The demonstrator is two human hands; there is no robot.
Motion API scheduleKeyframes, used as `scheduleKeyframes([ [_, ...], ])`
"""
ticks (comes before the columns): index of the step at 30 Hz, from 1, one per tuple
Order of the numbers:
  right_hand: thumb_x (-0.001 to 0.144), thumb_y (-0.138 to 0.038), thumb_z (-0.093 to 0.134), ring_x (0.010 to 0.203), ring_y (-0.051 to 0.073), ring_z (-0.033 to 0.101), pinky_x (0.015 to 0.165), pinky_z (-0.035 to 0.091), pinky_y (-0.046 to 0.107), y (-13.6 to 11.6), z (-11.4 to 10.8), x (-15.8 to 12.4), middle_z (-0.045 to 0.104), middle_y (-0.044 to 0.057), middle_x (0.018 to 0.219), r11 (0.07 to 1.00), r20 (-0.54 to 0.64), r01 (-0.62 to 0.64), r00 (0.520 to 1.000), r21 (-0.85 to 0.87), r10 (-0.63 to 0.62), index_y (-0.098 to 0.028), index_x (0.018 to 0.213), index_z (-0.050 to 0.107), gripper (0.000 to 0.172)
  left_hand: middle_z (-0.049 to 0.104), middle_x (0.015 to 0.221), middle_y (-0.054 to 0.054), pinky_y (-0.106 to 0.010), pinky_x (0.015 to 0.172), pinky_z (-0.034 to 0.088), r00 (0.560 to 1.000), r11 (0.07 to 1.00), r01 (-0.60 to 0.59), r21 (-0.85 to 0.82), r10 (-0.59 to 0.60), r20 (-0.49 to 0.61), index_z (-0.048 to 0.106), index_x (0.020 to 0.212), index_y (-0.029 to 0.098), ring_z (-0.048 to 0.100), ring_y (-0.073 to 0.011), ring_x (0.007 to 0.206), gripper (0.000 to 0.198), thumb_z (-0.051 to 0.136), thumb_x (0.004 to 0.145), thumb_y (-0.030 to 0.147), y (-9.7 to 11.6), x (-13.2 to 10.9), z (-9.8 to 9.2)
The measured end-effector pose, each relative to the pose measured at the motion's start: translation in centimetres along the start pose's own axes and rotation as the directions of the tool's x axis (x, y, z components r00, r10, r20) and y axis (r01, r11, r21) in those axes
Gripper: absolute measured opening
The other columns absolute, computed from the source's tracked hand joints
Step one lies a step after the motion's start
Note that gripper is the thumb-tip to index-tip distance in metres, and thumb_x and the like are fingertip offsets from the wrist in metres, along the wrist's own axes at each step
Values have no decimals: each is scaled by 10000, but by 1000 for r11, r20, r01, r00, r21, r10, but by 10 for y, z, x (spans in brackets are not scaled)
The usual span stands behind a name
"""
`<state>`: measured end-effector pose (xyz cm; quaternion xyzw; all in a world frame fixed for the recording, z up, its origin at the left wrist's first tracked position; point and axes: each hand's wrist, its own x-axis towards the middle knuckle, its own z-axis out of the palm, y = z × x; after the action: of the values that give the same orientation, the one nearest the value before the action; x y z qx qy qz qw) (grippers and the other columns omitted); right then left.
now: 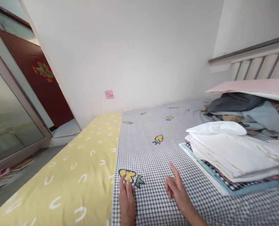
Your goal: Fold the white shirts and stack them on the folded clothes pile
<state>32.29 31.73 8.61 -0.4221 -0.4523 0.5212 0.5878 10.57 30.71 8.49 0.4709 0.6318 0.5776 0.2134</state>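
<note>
Over the black-and-white checked cloth [149, 157] are both of my hands, low in the head view. My left hand [127, 196] is at a printed yellow carrot [130, 174], its fingers stretched forward and holding nothing. To the right of it, my right hand [178, 191] points forward with its index finger out and the other fingers curled in; no object shows in it. A folded stack of white cloth [233, 153], with blue and checked layers beneath, lies to the right of my right hand.
Yellow cloth [85, 160] with white marks covers the left side. Grey clothes [259, 113] are heaped at the right under a pink board [254, 86]. A radiator [261, 67] stands behind them. On the white wall is a pink note [109, 94]. A brown door [36, 72] is at the far left.
</note>
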Motion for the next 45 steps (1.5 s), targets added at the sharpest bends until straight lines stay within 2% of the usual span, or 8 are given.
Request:
scheduleKeyframes([
  [3, 977, -622, 458, 450, 135, 480, 455, 468, 261, 2, 4, -2, 598, -67, 630, 996, -19, 48, 999, -82, -49, -278, 1618, 133, 797, 497, 663, 63, -316, 703, 470, 1000, 999, -15, 35, 15, 8, 295, 1543, 150, 540, -167, 624, 649, 328, 1002, 507, 2, -4, 1],
  [8, 1035, -557, 326, 453, 137, 504, 453, 504, 271, 26, 1, -2, 607, -44, 687, 925, -7, 202, 977, -323, -215, -259, 1640, 102, 711, 696, 884, -57, -339, 761, 520, 998, 971, -69, 228, 65, 25, 381, 1545, 165, 662, -202, 767, 587, 352, 980, 323, -11, -8, 7],
  [13, 1059, -359, 346, 468, 137, 507, 446, 488, 251, 60, -8, -1, 556, -53, 653, 682, 83, 483, 844, -550, -530, -314, 1631, 181, 596, 726, 1209, -127, -355, 799, 548, 988, 931, -128, 342, 148, -34, 426, 1531, 200, 706, -218, 913, 575, 333, 964, 187, -33, -7, 13],
  [17, 1049, -297, 399, 465, 136, 481, 445, 487, 242, 71, -11, 1, 507, -59, 606, 548, 134, 571, 757, -612, -640, -323, 1619, 243, 592, 757, 1067, -104, -332, 703, 535, 976, 868, -150, 474, 206, -68, 393, 1554, 217, 690, -212, 772, 655, 372, 911, 94, -41, -8, 17],
  [25, 1068, -288, 328, 481, 144, 503, 474, 494, 254, 67, -6, 1, 499, -52, 646, 606, -11, 487, 774, -629, -633, -318, 1644, 86, 625, 740, 888, -78, -297, 656, 475, 961, 788, -181, 589, 268, -63, 429, 1523, 155, 616, -174, 665, 607, 264, 946, 57, -36, -8, 20],
  [31, 1061, -268, 350, 465, 136, 495, 447, 453, 232, 73, -6, 5, 508, -57, 619, 507, 85, 548, 730, -666, -678, -305, 1641, 122, 625, 679, 756, -46, -306, 660, 470, 962, 751, -166, 639, 265, -61, 452, 1504, 153, 611, -188, 645, 591, 222, 963, 93, -39, -7, 20],
  [38, 1061, -235, 319, 482, 139, 505, 469, 472, 248, 68, 2, 2, 525, -51, 660, 518, -1, 485, 729, -705, -684, -322, 1635, 151, 604, 665, 701, -48, -332, 686, 491, 961, 751, -171, 638, 270, -61, 378, 1558, 150, 617, -214, 642, 618, 262, 954, 93, -44, -7, 21],
  [45, 1054, -238, 339, 493, 135, 525, 470, 478, 242, 69, -2, 2, 535, -47, 671, 506, 45, 520, 727, -689, -686, -348, 1635, 136, 625, 710, 792, -62, -313, 637, 472, 946, 726, -226, 649, 324, -32, 394, 1552, 179, 613, -201, 627, 647, 272, 928, 62, -52, -7, 23],
])
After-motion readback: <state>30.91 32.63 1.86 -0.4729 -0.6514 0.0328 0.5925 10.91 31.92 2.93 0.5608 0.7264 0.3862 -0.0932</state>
